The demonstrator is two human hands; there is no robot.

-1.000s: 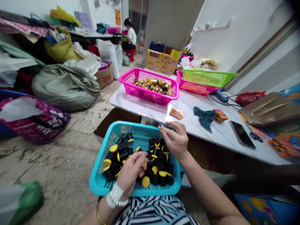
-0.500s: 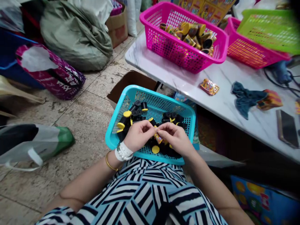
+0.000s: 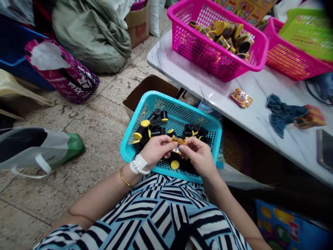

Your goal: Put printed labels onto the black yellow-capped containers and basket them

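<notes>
My left hand (image 3: 154,151) and my right hand (image 3: 201,155) meet over a blue plastic basket (image 3: 211,121). Thumbs and fingers of both hands pinch a small orange printed plastic wrapper (image 3: 178,140), one hand at each side. Under them in the basket lie several black canisters (image 3: 156,131), some showing yellow lids (image 3: 175,164). My fingers partly cover the wrapper and the canisters below.
To the right runs a marble-patterned table (image 3: 203,83). It bears a pink basket (image 3: 221,71) of wrapped canisters, a stack of orange wrappers (image 3: 241,98), a dark blue cloth (image 3: 283,111) and a phone (image 3: 325,147). A cardboard box (image 3: 145,86) stands behind the blue basket; bags (image 3: 65,76) lie left.
The wrapper now shows more fully, spread between my fingertips, and my hands have parted slightly. The whole view has shifted a little, so the table and its baskets sit further right.
</notes>
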